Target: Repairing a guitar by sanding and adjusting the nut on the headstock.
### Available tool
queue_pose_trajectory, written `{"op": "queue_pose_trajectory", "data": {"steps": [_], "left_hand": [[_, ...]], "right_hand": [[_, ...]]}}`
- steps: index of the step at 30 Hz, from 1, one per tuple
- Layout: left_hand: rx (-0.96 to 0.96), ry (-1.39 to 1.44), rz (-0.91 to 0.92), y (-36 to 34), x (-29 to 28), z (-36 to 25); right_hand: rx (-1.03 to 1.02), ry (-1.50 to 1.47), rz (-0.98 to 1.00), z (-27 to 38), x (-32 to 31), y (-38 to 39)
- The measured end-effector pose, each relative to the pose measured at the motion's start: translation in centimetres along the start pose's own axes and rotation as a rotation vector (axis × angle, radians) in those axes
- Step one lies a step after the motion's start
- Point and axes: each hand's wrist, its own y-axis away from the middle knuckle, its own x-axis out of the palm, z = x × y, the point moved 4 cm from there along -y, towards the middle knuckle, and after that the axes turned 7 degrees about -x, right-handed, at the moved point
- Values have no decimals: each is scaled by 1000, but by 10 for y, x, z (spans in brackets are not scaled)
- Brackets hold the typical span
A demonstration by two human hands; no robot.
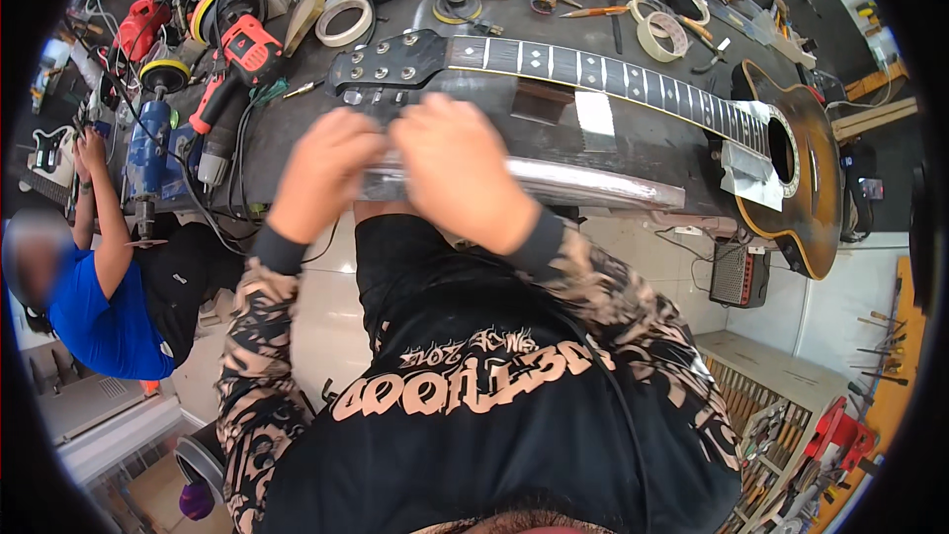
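My left hand [326,173] and my right hand [460,173] are side by side at the near edge of the workbench, just below the guitar's headstock [388,61]. Both are closed with curled fingers and slightly blurred; what they pinch, if anything, is hidden. The acoustic guitar [822,176] lies across the bench, its dark fretboard [613,76] running left from the sunburst body. White paper pieces [753,176] are stuck around the soundhole. Under my right wrist runs a long, shiny, plastic-looking strip [603,181] along the bench edge.
Tape rolls [344,22], a red power tool [251,47], a blue polisher [150,146], cables and brushes crowd the bench's far and left sides. At left a person in blue [109,311] works nearby. A small amplifier [739,272] and a tool rack [761,386] stand at right.
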Motion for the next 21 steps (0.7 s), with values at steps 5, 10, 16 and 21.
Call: {"op": "queue_pose_trajectory", "data": {"steps": [5, 10, 16, 21], "left_hand": [[-64, 20, 5, -5, 0, -6], [142, 156, -34, -67, 102, -111], [229, 198, -57, -94, 161, -175], [75, 36, 2, -35, 71, -77]], "right_hand": [[25, -28, -40, 1, 1, 0], [219, 106, 119, -46, -123, 97], [482, 11, 187, -67, -182, 145], [137, 37, 138, -31, -84, 63]]}}
